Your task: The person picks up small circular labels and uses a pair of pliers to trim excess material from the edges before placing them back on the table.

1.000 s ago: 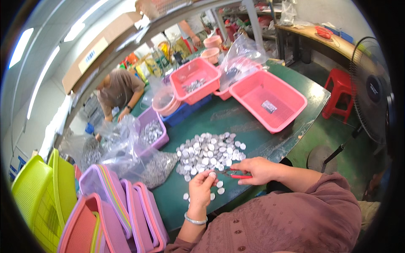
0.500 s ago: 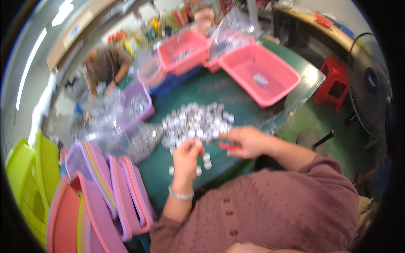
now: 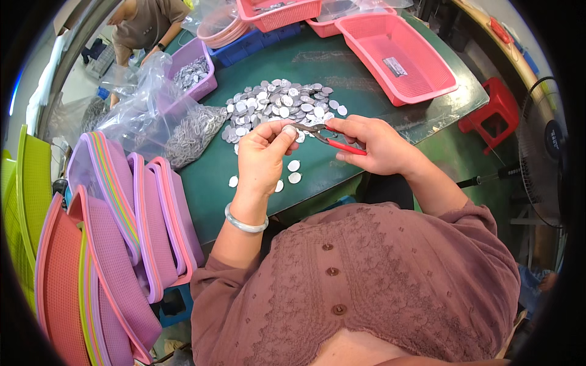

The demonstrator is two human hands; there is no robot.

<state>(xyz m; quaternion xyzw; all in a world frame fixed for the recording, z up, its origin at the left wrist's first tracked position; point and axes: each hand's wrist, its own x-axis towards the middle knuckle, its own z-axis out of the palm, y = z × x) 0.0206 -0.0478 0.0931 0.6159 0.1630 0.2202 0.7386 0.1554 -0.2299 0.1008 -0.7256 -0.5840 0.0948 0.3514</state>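
Note:
My right hand (image 3: 375,143) is closed round the red handles of a pair of pliers (image 3: 347,146). The dark jaws of the pliers reach to the fingertips of my left hand (image 3: 267,149), which is pinched shut on a small silvery disc (image 3: 291,127), mostly covered by the fingers. Just beyond both hands lies a heap of flat silvery discs (image 3: 274,100). Nearer to me, several loose discs (image 3: 294,165) lie apart on the green table beside my left wrist.
A clear bag of metal links (image 3: 194,135) and a purple basket of small metal pieces (image 3: 196,72) stand left of the heap. A pink basket (image 3: 400,58) is at the far right. Stacked baskets (image 3: 116,201) fill the left side. Another person (image 3: 146,27) works across the table.
The view has tilted down and steadied. My hands have come together, and the plier jaws now meet the left fingertips, where before they were apart.

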